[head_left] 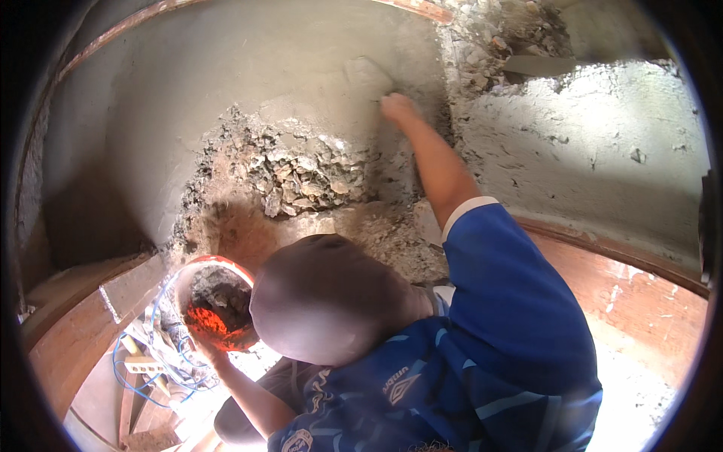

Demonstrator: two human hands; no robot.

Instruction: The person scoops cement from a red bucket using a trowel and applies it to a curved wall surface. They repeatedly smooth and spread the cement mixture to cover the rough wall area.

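High on the wet grey wall (248, 60), my right hand (397, 107) is closed at the end of a stretched arm. It grips a trowel, whose flat grey blade (369, 76) lies against the plaster and blends into it. Down at the left, my left hand (203, 350) holds the near side of an orange bucket (218, 258), partly hiding its fingers. The bucket tilts and has grey mortar (218, 290) inside. Below the plaster, rough stones (301, 184) lie bare in the wall.
A rounded grey-brown shape (331, 301), hard to identify, blocks the middle. At lower left are a white power strip (144, 368), blue cable (120, 377) and scrap wood. Wooden boards (625, 290) run along the right, below a rough pale wall (587, 143).
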